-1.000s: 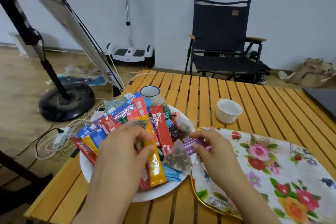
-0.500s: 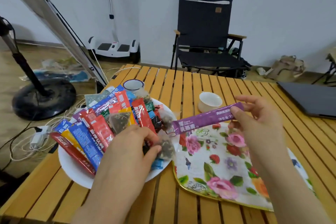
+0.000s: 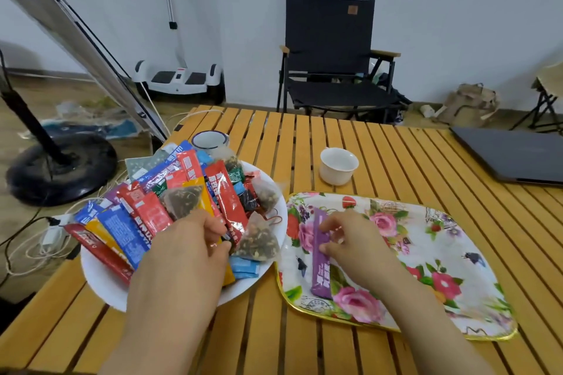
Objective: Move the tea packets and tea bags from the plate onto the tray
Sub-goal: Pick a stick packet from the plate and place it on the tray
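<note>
While left hand point(image 3: 182, 256) pinches red packet point(image 3: 227, 201) | right hand point(image 3: 353, 240) grips purple packet point(image 3: 321, 256) | cup point(image 3: 338, 166) beyond tray point(image 3: 457, 277)

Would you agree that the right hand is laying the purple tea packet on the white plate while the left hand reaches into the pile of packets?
Not quite: the head view shows the right hand laying the purple tea packet on the floral tray, not on the white plate. The rest holds: the left hand reaches into the pile of packets.
</note>
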Demonstrator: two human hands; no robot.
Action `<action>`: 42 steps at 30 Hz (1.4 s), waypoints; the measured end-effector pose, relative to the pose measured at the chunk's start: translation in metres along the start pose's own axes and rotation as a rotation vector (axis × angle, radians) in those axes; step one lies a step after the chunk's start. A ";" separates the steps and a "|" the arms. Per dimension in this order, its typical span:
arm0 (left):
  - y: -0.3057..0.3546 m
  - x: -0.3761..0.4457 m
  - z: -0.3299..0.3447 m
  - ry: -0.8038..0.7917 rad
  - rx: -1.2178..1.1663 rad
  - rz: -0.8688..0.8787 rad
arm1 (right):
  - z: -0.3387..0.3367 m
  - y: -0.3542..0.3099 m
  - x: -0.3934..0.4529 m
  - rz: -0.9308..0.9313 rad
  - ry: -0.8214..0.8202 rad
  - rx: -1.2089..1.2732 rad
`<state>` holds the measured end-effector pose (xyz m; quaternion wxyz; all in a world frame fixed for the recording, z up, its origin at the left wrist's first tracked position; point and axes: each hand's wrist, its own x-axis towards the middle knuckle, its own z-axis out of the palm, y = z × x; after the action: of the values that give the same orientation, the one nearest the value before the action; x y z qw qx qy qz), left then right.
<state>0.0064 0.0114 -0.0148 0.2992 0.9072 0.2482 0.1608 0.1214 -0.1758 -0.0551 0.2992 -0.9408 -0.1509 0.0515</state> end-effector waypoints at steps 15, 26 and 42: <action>-0.014 0.001 0.003 0.067 0.169 -0.259 | -0.006 -0.040 -0.015 -0.206 0.146 0.012; -0.008 0.004 0.004 0.020 0.198 -0.283 | 0.013 -0.076 -0.037 -0.321 0.059 0.008; -0.001 0.007 -0.029 -0.031 -0.386 -0.103 | 0.003 -0.084 -0.048 -0.177 -0.085 0.481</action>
<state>-0.0012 0.0291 0.0083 0.4794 0.8214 0.2541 0.1758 0.0541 -0.1246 -0.0085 0.5110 -0.8228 -0.2284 0.0991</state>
